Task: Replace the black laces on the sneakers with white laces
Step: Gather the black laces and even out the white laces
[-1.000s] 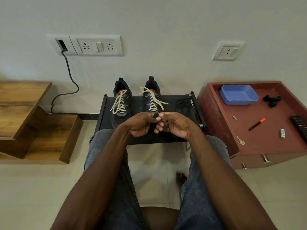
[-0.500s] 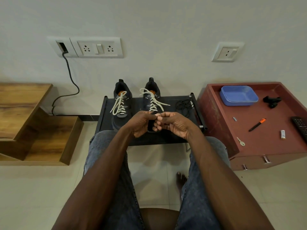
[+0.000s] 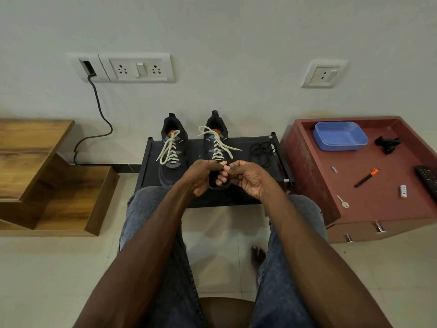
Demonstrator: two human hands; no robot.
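Low black rack point(image 3: 151, 162) against a pale wall holds white-laced sneakers point(image 3: 216, 143) at twelve o'clock. Left hand point(image 3: 201, 177) and right hand point(image 3: 246, 178) pinch limp black laces point(image 3: 214, 179); grip near the tip.

**Room and furnishings, head view**

Pale wall point(image 3: 236, 43) bearing a socket-and-switch plate point(image 3: 137, 67) up and left of the fingers point(image 3: 224, 170), with a dark cable point(image 3: 99, 110) hanging from its left end to the skirting; a single socket point(image 3: 324, 73) up and right. Stepped wooden unit point(image 3: 47, 176) well left of the fingers. Red cabinet point(image 3: 307, 162) to their right, its drawers facing the viewer. Cream tiled floor point(image 3: 47, 280) below. Even, soft light.
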